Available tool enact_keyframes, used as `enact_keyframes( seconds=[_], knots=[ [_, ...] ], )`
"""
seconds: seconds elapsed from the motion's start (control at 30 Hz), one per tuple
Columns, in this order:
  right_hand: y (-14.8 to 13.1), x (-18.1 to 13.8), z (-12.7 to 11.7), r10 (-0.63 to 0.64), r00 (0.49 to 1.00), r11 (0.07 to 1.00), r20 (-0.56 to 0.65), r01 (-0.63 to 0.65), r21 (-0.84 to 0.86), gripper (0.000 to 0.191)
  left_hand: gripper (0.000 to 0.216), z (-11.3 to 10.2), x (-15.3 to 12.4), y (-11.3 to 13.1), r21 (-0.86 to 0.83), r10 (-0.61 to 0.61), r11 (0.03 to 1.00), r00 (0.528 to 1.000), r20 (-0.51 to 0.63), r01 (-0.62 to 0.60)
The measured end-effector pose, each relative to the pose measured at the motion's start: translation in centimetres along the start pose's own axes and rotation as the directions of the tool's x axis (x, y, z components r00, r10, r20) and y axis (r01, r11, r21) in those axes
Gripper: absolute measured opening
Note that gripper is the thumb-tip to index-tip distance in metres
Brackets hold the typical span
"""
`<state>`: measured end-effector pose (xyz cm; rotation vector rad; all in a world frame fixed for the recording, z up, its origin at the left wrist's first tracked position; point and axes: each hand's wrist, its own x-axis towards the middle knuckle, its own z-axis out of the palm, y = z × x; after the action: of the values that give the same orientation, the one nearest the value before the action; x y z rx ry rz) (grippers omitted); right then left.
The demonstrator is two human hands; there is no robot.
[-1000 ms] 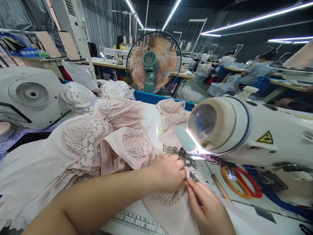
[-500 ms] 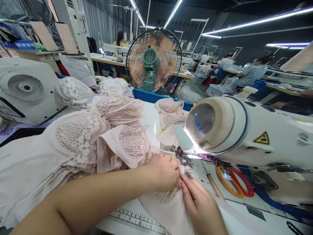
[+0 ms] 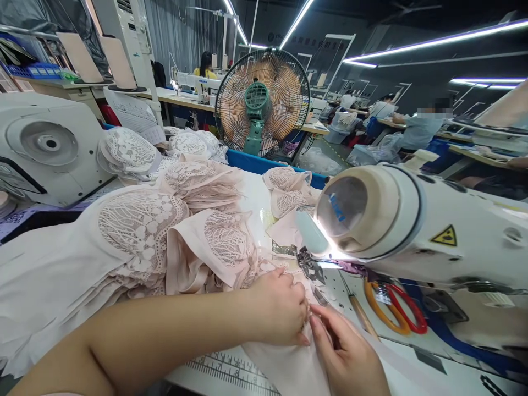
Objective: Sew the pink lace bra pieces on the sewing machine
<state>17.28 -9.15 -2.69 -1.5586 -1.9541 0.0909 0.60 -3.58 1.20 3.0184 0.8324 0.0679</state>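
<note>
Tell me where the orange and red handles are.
In the head view, the orange and red handles lie right of centre, just below the sewing machine, right of the wooden-handled tool and beyond the right hand.

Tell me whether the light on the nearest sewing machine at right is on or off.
On: the light shows as a bright white glow beneath the head of the sewing machine, beside its pale green guard.

On the worktop [image 3: 254, 190], a bra piece [image 3: 291, 366] lies near, lace bra stacks [image 3: 138, 225] left, the sewing machine [image 3: 421, 214] and scissors [image 3: 412, 316] right; a fan [image 3: 256, 102] stands far behind.
</note>
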Motion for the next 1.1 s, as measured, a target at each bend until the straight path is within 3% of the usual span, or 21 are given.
enact_keyframes(
  seconds=[0.33,0.53,0.73,0.97,1.1],
  knots=[
    [0.2,0.0,0.2,0.043,0.996,0.999,0.08,-0.042,-0.013,0.033,0.06,-0.4,-0.3,0.7,0.02,-0.057,0.998,0.998,0.028,0.056],
    [0.8,0.0,-0.1,0.031,0.992,1.0,0.12,-0.032,0.0,0.035,0.062,-0.9,-0.9,2.8,0.045,-0.137,0.991,0.948,0.287,0.129],
    [0.5,0.3,-0.5,0.087,0.975,0.996,0.205,-0.093,0.018,0.04,0.065,-2.0,-1.1,2.9,0.053,-0.211,0.977,0.884,0.417,0.208],
    [-0.6,1.7,-0.9,0.195,0.888,0.978,0.416,-0.147,-0.145,0.051,0.067,-3.1,-1.0,1.9,0.126,-0.356,0.933,0.822,0.445,0.336],
    [-1.2,2.2,-1.3,0.245,0.847,0.966,0.473,-0.174,-0.189,0.053,0.065,-3.5,-0.8,1.4,0.122,-0.398,0.913,0.783,0.477,0.39]
  ],
)
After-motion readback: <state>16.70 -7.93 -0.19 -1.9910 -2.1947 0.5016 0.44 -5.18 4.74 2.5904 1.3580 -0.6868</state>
